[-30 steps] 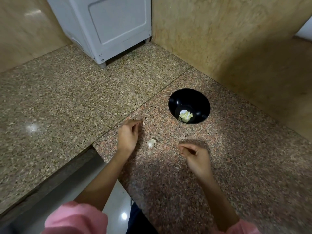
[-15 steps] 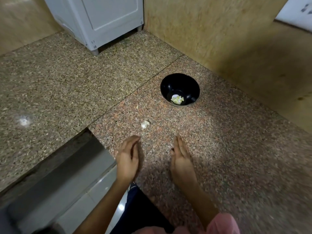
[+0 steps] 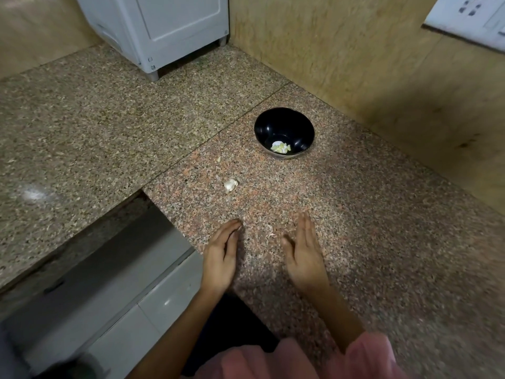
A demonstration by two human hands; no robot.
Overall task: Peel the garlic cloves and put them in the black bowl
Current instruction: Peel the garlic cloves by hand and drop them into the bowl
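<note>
A black bowl (image 3: 284, 132) stands on the granite counter (image 3: 355, 214) and holds several pale peeled garlic pieces (image 3: 281, 147). A white bit of garlic or skin (image 3: 231, 184) lies on the counter between the bowl and my hands, with a smaller scrap (image 3: 219, 159) beyond it. My left hand (image 3: 221, 255) rests near the counter's front edge with straight fingers and holds nothing. My right hand (image 3: 304, 250) lies beside it, fingers straight and together, also empty. Thin skin flakes (image 3: 270, 234) sit between the hands.
A white appliance (image 3: 161, 28) stands at the back against the wall. A tan wall (image 3: 355, 64) borders the counter on the right, with a white socket plate (image 3: 470, 17) at the top right. A recess with tiled floor (image 3: 123, 283) opens at the lower left.
Both hands have drawn back from the garlic scrap toward the counter's front edge and opened from curled to flat. The view has shifted, so the bowl sits higher in the frame.
</note>
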